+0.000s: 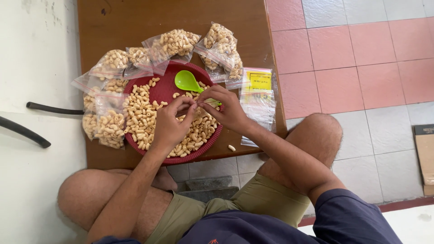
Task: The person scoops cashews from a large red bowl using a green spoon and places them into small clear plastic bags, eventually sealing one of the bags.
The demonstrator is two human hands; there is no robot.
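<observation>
A round red tray (pixel 168 84) on a brown wooden table holds a heap of small curled pale snacks (pixel 141 118) and a green plastic spoon (pixel 188 82). Both hands meet above the tray's middle. My left hand (pixel 168 126) and my right hand (pixel 228 110) pinch something thin and clear between their fingertips; it looks like a small plastic bag, though it is hard to make out. Several filled clear bags (pixel 176 43) lie around the tray's far and left rim.
A stack of empty clear bags with a yellow label (pixel 258 92) lies right of the tray. One loose snack piece (pixel 231 147) sits near the table's front edge. My bare knees flank the table. A cardboard box (pixel 425 153) stands on the tiled floor, right.
</observation>
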